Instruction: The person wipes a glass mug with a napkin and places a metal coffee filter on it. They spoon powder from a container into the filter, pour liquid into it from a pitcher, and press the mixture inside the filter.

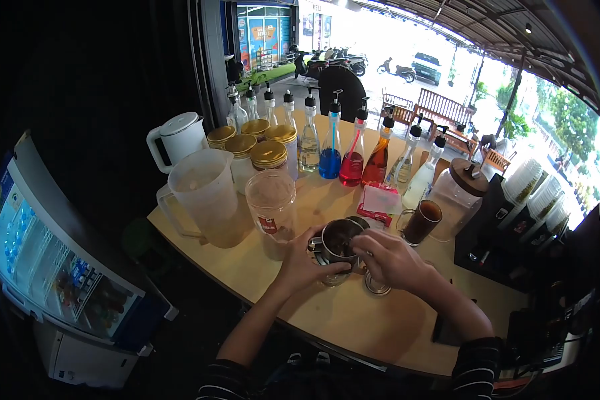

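A steel cup [335, 240] with a side handle is at the middle of the table, dark inside. My left hand [300, 263] grips it from the left, its thumb along the lower front. Over the cup's right rim, my right hand [393, 259] has its fingers pinched together; what they hold, if anything, is hidden. Clear glass [333, 279] shows under the cup, and a round glass base [378, 285] is partly covered by my right hand. Behind it stands a glass mug [423, 223] of dark brown liquid. Left of the cup is a clear plastic jar [271, 207].
Several pump bottles [331, 160] of coloured and clear liquid line the back. Gold-lidded jars [269, 155], a plastic pitcher [203, 187] and a white kettle [180, 138] stand left. Red-and-white packets [380, 202], a wooden-lidded jar [460, 200] and a cup holder [513, 230] are right.
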A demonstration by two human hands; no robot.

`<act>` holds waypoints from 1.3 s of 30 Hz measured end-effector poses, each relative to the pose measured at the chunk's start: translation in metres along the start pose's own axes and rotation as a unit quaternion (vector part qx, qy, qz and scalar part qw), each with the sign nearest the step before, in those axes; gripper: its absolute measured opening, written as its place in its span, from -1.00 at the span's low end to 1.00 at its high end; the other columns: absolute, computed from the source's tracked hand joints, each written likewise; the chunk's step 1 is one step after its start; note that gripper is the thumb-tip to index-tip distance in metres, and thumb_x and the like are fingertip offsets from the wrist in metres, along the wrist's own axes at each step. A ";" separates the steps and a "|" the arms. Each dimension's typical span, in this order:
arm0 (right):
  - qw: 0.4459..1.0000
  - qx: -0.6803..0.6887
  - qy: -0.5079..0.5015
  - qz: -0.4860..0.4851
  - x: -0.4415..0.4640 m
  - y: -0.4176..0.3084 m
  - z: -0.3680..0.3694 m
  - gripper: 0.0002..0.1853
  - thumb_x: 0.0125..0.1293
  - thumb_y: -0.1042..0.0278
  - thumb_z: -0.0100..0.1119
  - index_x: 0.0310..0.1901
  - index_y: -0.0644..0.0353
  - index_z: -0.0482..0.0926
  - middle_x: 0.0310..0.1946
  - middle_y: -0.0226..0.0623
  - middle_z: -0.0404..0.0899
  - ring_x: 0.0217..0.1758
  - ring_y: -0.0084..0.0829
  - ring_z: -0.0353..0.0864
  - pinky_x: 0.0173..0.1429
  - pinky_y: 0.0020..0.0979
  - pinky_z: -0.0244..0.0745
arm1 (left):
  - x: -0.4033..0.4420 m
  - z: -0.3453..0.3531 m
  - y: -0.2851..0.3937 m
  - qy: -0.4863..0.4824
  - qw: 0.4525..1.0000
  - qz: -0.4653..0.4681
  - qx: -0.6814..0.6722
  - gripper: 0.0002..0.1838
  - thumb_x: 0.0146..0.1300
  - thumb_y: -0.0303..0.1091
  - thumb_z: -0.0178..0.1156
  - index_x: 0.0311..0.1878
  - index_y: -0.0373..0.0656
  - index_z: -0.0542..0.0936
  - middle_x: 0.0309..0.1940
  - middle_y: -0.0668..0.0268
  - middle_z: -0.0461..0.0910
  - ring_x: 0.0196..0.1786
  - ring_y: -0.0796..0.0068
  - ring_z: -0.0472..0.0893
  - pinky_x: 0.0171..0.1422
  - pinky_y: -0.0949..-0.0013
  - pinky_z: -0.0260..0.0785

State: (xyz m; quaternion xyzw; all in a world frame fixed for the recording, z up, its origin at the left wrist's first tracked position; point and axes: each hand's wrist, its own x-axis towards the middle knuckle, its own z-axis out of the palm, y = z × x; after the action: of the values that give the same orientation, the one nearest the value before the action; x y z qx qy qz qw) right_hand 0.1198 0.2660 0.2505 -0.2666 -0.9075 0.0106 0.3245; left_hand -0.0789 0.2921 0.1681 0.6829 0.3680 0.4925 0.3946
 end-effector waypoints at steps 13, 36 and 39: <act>0.999 0.010 0.042 0.012 -0.005 0.005 0.006 -0.80 0.18 0.56 0.18 -0.18 0.29 0.40 -0.40 -0.21 0.43 -0.35 -0.18 0.50 -0.27 -0.27 0.47 | 0.000 0.000 0.000 -0.001 1.000 0.013 0.014 -0.10 -0.28 -0.11 0.61 0.15 -0.34 0.44 -0.05 0.12 0.61 0.04 0.38 0.61 0.18 0.34 0.43; 0.999 0.021 0.036 -0.005 -0.014 0.005 0.012 -0.79 0.17 0.61 0.19 -0.17 0.29 0.43 -0.39 -0.14 0.47 -0.37 -0.15 0.55 -0.32 -0.25 0.47 | -0.001 -0.001 0.003 -0.001 0.998 0.019 0.060 -0.10 -0.26 -0.09 0.61 0.16 -0.29 0.44 -0.05 0.12 0.62 0.04 0.35 0.62 0.19 0.31 0.43; 0.999 -0.002 0.039 -0.033 -0.012 0.004 0.006 -0.75 0.12 0.62 0.21 -0.15 0.30 0.45 -0.35 -0.15 0.50 -0.38 -0.15 0.57 -0.33 -0.28 0.50 | -0.001 0.000 0.000 0.008 0.998 0.018 0.053 -0.10 -0.26 -0.08 0.61 0.17 -0.30 0.43 -0.05 0.12 0.62 0.04 0.35 0.62 0.19 0.30 0.44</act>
State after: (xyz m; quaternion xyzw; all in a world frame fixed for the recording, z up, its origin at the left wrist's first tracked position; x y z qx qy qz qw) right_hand 0.1262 0.2647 0.2379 -0.2372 -0.9025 -0.0119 0.3593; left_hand -0.0792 0.2916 0.1674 0.7050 0.3843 0.4852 0.3463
